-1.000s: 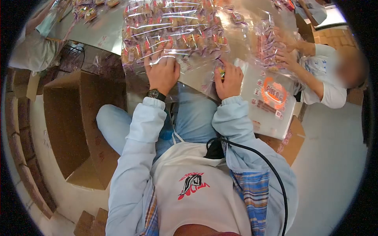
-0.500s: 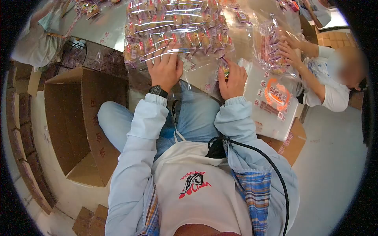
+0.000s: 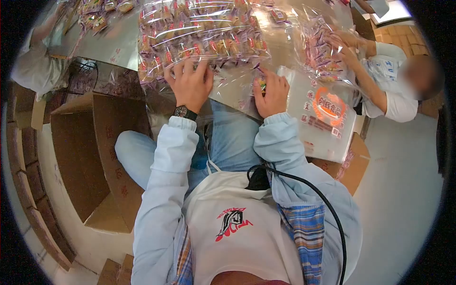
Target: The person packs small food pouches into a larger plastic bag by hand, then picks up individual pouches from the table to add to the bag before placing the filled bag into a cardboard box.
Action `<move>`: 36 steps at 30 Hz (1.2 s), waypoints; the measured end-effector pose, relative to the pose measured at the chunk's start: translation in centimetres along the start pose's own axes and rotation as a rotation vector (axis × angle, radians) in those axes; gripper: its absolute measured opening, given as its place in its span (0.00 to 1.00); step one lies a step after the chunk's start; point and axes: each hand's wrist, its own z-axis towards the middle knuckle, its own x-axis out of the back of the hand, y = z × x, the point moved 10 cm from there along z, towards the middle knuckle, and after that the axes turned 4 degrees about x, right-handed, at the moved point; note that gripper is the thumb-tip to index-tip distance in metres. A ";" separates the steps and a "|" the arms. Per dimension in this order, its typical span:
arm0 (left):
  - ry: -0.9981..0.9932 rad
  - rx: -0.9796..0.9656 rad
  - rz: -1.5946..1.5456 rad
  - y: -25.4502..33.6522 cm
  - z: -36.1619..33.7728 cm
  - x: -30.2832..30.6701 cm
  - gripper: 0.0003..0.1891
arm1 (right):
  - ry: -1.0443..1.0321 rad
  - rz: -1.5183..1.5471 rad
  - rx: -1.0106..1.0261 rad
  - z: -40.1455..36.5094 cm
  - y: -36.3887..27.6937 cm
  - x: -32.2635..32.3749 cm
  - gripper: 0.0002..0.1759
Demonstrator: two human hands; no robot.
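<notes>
A large clear plastic bag (image 3: 202, 62) lies on the metal table with rows of small wrapped snack packets (image 3: 202, 35) inside it. My left hand (image 3: 191, 88), with a black watch (image 3: 185, 112) on its wrist, rests at the near edge of these rows. Its fingers are spread, the tips against the nearest packets and film. Just right of the bag, my right hand (image 3: 272, 94) pinches one small snack packet (image 3: 261, 83) between thumb and fingers. Part of that packet is hidden behind the fingers.
A stack of flat printed plastic bags (image 3: 323, 114) lies right of my right hand. Beyond it, a co-worker's hands (image 3: 346, 50) touch another filled bag (image 3: 318, 50). An open cardboard box (image 3: 114, 156) stands at my left. More loose packets (image 3: 93, 21) lie at far left.
The view has shifted slightly, so the bag and table appear further left. My left fingers have drawn back from on top of the packets to their near edge. My right hand still pinches the packet.
</notes>
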 end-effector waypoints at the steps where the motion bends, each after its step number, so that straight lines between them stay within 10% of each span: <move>1: 0.000 0.001 -0.003 0.0 0.0 0.0 0.17 | -0.003 -0.005 -0.004 0.0 0.0 0.0 0.25; 14: -0.011 0.004 0.054 0.0 0.1 -0.6 0.11 | 0.077 0.128 -0.107 -0.6 1.3 0.8 0.32; 20: -0.123 0.001 0.022 1.0 0.6 0.8 0.21 | 0.447 0.408 -0.193 -1.9 1.4 7.2 0.39; 29: -0.169 -0.025 0.029 1.9 1.3 2.0 0.28 | 0.011 0.504 0.226 0.8 -9.3 7.7 0.51; 36: -0.143 0.032 -0.192 -0.1 -5.3 3.2 0.24 | -0.134 0.221 0.152 -2.8 -6.5 -1.3 0.27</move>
